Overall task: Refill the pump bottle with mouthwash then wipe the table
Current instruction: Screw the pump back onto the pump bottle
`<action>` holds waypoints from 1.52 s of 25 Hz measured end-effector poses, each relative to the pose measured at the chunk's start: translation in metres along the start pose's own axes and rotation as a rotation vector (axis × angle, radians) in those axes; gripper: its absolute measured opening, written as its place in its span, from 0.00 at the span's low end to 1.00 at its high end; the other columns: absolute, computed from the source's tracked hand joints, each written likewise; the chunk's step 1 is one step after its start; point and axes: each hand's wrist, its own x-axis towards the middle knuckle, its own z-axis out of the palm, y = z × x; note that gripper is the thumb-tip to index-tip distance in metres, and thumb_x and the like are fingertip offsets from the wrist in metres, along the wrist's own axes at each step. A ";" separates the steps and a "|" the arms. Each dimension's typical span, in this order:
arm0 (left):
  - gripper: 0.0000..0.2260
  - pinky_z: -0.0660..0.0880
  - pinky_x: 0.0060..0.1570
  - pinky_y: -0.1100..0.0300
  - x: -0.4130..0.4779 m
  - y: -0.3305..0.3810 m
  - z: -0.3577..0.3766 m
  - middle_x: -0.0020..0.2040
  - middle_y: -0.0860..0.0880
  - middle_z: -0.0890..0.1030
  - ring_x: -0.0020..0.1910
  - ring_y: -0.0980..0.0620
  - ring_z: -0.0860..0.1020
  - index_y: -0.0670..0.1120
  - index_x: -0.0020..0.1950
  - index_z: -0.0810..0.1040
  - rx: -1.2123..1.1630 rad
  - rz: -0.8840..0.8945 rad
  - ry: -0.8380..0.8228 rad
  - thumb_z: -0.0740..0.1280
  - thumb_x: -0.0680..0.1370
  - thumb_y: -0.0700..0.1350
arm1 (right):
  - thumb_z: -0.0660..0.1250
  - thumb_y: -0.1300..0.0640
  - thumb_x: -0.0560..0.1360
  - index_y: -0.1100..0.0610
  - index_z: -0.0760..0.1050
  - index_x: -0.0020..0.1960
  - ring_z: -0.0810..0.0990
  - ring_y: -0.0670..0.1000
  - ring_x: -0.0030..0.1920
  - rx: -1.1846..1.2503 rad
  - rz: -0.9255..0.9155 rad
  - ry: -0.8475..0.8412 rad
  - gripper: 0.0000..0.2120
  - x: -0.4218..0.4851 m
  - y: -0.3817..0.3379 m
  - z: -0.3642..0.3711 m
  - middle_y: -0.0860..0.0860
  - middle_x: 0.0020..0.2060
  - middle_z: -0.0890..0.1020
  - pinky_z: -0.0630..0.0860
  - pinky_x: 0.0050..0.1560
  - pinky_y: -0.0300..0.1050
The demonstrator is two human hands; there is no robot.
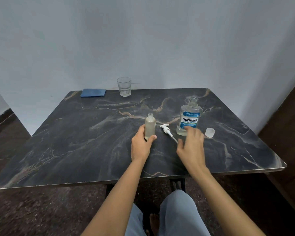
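Left hand (140,145): fingers and thumb wrapped around the lower part of the pump bottle (150,126), thumb tip across its front. Bottle stands upright on the table (75,142), neck uncapped, pale cloudy liquid inside.

Right hand (191,147): fingers loosely spread, gripping nothing. Fingertips lie over the base of the mouthwash bottle (190,116); contact cannot be told. Thumb sits at the tube end of the pump head (168,132).

Pump head lies flat between the two bottles, nozzle toward the far side. Mouthwash bottle upright, uncapped, mostly empty. Its cap (210,132) rests just to the right.

Far edge: folded blue cloth (93,93) and an empty glass (124,86), apart from each other.

Surface: dark marble pattern with pale veins. Plain pale wall behind; dark speckled floor below.
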 end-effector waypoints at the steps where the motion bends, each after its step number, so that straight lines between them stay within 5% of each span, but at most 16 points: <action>1: 0.23 0.75 0.55 0.58 0.000 0.000 0.000 0.55 0.54 0.81 0.53 0.54 0.79 0.53 0.67 0.72 -0.002 0.003 0.000 0.73 0.73 0.47 | 0.66 0.62 0.73 0.61 0.71 0.62 0.70 0.60 0.57 -0.075 -0.072 -0.001 0.18 0.003 -0.011 0.004 0.59 0.55 0.75 0.70 0.56 0.52; 6: 0.24 0.76 0.58 0.53 -0.002 0.001 -0.001 0.57 0.52 0.81 0.55 0.53 0.79 0.53 0.67 0.71 -0.002 0.008 -0.001 0.74 0.73 0.47 | 0.61 0.54 0.78 0.58 0.72 0.63 0.71 0.59 0.60 -0.442 -0.099 -0.350 0.15 0.049 -0.040 0.037 0.58 0.58 0.77 0.70 0.57 0.49; 10: 0.24 0.76 0.58 0.51 -0.001 0.003 -0.002 0.57 0.52 0.81 0.55 0.53 0.79 0.53 0.66 0.71 0.009 0.012 0.000 0.74 0.72 0.48 | 0.60 0.59 0.78 0.58 0.72 0.59 0.76 0.60 0.58 -0.490 -0.100 -0.476 0.11 0.066 -0.044 0.048 0.59 0.55 0.80 0.74 0.53 0.51; 13: 0.23 0.76 0.58 0.51 -0.001 0.001 -0.002 0.58 0.52 0.80 0.55 0.53 0.79 0.53 0.66 0.71 0.016 0.009 -0.004 0.74 0.72 0.48 | 0.60 0.61 0.77 0.58 0.74 0.58 0.79 0.58 0.50 -0.145 -0.028 -0.382 0.10 0.082 -0.048 0.028 0.58 0.49 0.81 0.77 0.47 0.50; 16: 0.23 0.76 0.57 0.52 0.000 0.002 -0.002 0.58 0.52 0.80 0.55 0.53 0.78 0.54 0.66 0.71 0.026 0.000 -0.010 0.73 0.73 0.49 | 0.64 0.59 0.76 0.56 0.73 0.54 0.78 0.47 0.39 0.386 -0.075 -0.062 0.07 0.102 -0.065 -0.012 0.51 0.41 0.81 0.74 0.40 0.42; 20: 0.23 0.74 0.56 0.57 -0.001 0.002 -0.002 0.59 0.53 0.79 0.54 0.57 0.76 0.54 0.67 0.70 0.032 -0.001 -0.014 0.73 0.74 0.49 | 0.70 0.58 0.72 0.49 0.70 0.49 0.78 0.38 0.39 0.880 -0.146 0.137 0.10 0.110 -0.096 -0.043 0.41 0.40 0.79 0.76 0.44 0.32; 28: 0.23 0.75 0.56 0.57 0.000 0.002 -0.002 0.58 0.54 0.79 0.55 0.56 0.77 0.54 0.66 0.70 0.049 -0.007 -0.008 0.73 0.73 0.50 | 0.70 0.62 0.73 0.54 0.70 0.50 0.81 0.44 0.45 0.932 -0.172 0.029 0.11 0.097 -0.098 -0.017 0.44 0.43 0.80 0.78 0.51 0.39; 38: 0.22 0.72 0.52 0.62 -0.001 0.004 -0.002 0.57 0.55 0.79 0.51 0.59 0.76 0.55 0.65 0.70 0.042 -0.005 -0.016 0.73 0.73 0.49 | 0.70 0.61 0.73 0.54 0.70 0.51 0.81 0.43 0.46 0.827 -0.126 -0.123 0.11 0.087 -0.084 0.011 0.47 0.47 0.81 0.78 0.49 0.34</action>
